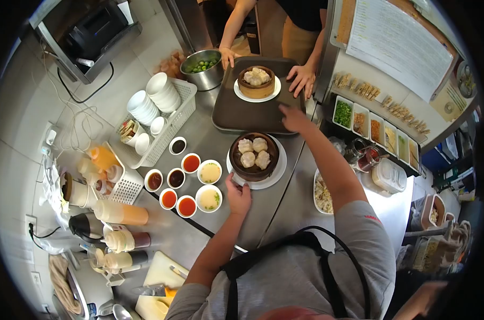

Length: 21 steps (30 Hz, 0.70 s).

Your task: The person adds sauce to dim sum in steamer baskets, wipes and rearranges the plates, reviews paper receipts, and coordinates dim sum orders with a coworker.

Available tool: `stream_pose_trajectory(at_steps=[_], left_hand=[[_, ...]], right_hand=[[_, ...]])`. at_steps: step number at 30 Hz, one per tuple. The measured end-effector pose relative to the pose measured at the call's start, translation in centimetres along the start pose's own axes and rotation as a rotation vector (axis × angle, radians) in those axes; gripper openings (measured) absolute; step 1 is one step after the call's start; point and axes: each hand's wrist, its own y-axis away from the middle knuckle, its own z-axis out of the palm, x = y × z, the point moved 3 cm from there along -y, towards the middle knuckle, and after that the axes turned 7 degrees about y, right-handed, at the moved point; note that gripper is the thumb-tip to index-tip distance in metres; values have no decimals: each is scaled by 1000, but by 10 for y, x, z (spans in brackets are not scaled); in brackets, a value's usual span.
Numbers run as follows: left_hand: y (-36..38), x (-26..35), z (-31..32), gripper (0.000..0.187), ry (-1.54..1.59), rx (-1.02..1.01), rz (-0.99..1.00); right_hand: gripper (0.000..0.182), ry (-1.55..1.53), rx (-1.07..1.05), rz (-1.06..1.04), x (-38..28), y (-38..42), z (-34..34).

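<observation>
My left hand point(239, 197) grips the near-left rim of a white plate point(276, 180). On that plate stands a round bamboo steamer point(254, 173) with several dumplings point(253, 152) inside. My right hand point(292, 118) reaches over the near-right part of a brown tray point(234, 114), index finger stretched out, slightly blurred, holding nothing I can see. A second bamboo steamer point(256, 90) with dumplings rests on a white plate point(276, 88) on the tray. Across the counter, another person's hands point(301, 80) are at the tray's far-left corner and right edge.
Several small sauce bowls point(186, 206) stand left of my left hand. Beyond them are a basket of white cups point(170, 125) and a steel bowl of green limes point(203, 72). Squeeze bottles point(122, 212) line the left. Topping containers point(378, 128) and a rice-like dish point(323, 194) are right.
</observation>
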Motion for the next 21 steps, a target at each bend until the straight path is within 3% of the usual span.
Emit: stream_pose_trajectory(at_steps=[2,4,6,7,10,14,17,21], left_hand=[[3,9,2,53,30,9,-49],[1,7,2,53,12,16,-45],[-2,-9,-2,52,-63,18,5],[-4,-7,-3,52,-50,12,1],[2,1,0,52,7,2,-51],[3,11,3,51,24,12,-94],[1,7,1,51,4,14,-73],[2,9,2,51,16,14,-73]], right_hand=[[56,-26,254,335,21,-16,1],[55,-14,217,457,43,-8,-11],[52,-236,213,616,101,-37,53],[52,-348,205,697,99,-35,57],[51,-330,-83,689,98,-19,52],[51,-277,-184,706,94,-4,47],[45,-66,94,706,80,8,46],[32,-50,-8,775,67,17,38]])
